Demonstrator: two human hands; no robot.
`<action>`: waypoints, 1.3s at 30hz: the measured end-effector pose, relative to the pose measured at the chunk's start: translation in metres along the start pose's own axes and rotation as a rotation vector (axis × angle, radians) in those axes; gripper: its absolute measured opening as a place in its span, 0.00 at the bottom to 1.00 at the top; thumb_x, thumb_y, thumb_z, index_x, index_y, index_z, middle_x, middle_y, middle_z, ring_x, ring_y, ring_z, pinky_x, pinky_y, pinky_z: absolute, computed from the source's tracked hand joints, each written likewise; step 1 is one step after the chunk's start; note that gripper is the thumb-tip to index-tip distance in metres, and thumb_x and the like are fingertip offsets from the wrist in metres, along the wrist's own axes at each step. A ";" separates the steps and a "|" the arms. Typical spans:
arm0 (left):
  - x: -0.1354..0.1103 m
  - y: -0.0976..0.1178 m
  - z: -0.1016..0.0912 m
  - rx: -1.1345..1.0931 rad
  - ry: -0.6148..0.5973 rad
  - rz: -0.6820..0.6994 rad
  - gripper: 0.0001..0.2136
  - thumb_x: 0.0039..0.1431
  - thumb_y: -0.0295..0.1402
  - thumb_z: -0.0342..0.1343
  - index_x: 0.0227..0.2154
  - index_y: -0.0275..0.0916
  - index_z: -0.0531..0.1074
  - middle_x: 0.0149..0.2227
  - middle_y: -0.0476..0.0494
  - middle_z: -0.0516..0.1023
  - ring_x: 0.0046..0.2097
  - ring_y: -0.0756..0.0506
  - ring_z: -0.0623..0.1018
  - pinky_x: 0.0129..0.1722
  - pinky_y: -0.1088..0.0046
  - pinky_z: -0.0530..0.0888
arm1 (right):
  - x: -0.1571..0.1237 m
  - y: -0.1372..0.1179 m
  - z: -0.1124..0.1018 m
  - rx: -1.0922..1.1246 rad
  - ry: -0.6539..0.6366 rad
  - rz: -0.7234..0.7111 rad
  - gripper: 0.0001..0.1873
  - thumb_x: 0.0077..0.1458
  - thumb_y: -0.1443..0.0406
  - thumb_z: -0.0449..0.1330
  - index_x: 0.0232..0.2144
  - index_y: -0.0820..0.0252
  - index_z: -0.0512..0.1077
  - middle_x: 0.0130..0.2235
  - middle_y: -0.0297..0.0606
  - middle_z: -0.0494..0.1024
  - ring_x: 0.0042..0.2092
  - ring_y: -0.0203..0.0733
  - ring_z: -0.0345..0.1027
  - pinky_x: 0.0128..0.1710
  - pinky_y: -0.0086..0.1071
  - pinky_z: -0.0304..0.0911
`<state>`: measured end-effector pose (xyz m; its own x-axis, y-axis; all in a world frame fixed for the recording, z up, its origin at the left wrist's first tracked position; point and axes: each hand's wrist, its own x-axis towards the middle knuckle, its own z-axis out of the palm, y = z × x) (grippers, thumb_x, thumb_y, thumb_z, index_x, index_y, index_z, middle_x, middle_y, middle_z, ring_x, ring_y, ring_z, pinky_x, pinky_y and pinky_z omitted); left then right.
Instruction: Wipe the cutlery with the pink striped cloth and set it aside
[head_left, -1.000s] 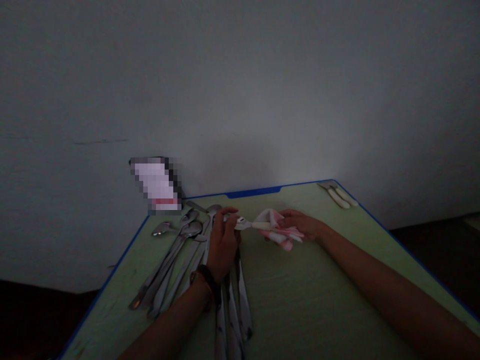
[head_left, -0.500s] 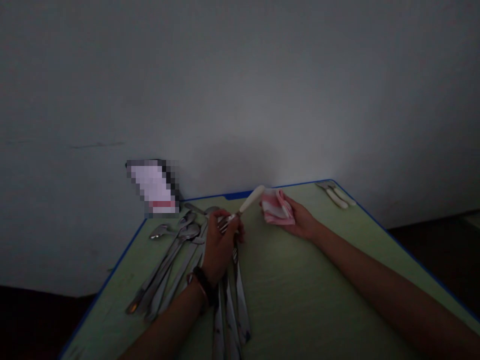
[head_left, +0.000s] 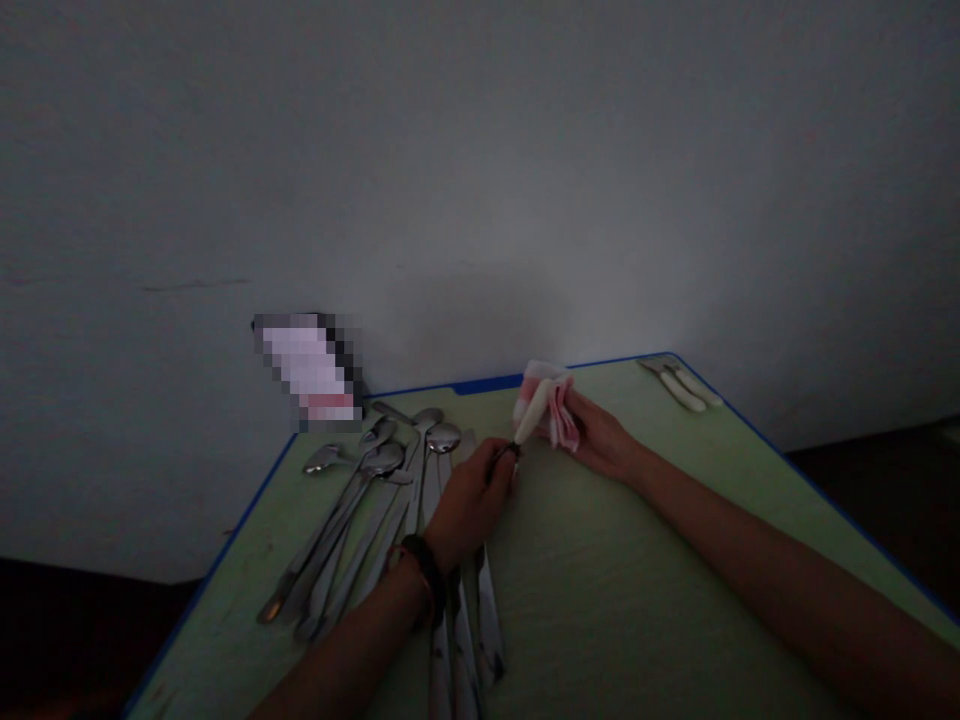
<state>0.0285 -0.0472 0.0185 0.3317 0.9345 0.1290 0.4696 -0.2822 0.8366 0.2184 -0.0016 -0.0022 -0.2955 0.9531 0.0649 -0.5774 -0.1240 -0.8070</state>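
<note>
My left hand (head_left: 480, 490), with a dark band at the wrist, is closed around the metal end of a white-handled fork (head_left: 532, 412). The fork's head is mostly hidden by my fingers, and its handle points up and to the right. A folded pink-and-white cloth (head_left: 564, 415) is gripped in my right hand (head_left: 600, 435). The handle's end lies against the cloth's front. Under and left of my left hand, metal spoons (head_left: 384, 459) and other long-handled cutlery (head_left: 491, 610) lie spread on the green table (head_left: 600, 570).
At the table's far right corner lie two white-handled pieces of cutlery (head_left: 679, 388). A blurred-out device with a bright screen (head_left: 311, 370) leans at the far left corner. A grey wall (head_left: 480, 180) rises directly behind the blue-edged table.
My left hand has moved right with the fork, bringing its handle up against the cloth. A spoon formerly hidden behind that hand now shows. My right hand has barely moved.
</note>
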 end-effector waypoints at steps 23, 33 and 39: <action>-0.002 0.003 0.002 0.107 -0.135 0.033 0.16 0.61 0.41 0.42 0.22 0.39 0.64 0.19 0.52 0.67 0.22 0.50 0.67 0.25 0.75 0.59 | -0.011 0.011 0.025 0.066 0.077 -0.015 0.13 0.46 0.60 0.63 0.35 0.58 0.70 0.31 0.33 0.75 0.32 0.34 0.67 0.35 0.29 0.63; -0.002 0.005 0.002 0.136 -0.138 0.056 0.13 0.60 0.39 0.45 0.25 0.39 0.68 0.21 0.49 0.71 0.24 0.49 0.68 0.24 0.76 0.58 | -0.015 0.035 0.026 -0.304 0.017 -0.081 0.11 0.45 0.61 0.64 0.28 0.62 0.69 0.25 0.31 0.69 0.24 0.30 0.58 0.25 0.27 0.54; -0.002 0.005 0.000 0.100 -0.142 0.052 0.13 0.59 0.38 0.45 0.23 0.39 0.68 0.19 0.51 0.68 0.22 0.50 0.66 0.23 0.77 0.58 | -0.020 0.021 0.033 -0.619 0.115 -0.117 0.14 0.43 0.57 0.64 0.28 0.62 0.70 0.25 0.34 0.72 0.25 0.33 0.61 0.26 0.28 0.56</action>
<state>0.0303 -0.0507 0.0226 0.4671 0.8798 0.0884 0.5255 -0.3566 0.7725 0.1873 -0.0324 -0.0006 -0.1533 0.9786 0.1375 -0.0443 0.1322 -0.9902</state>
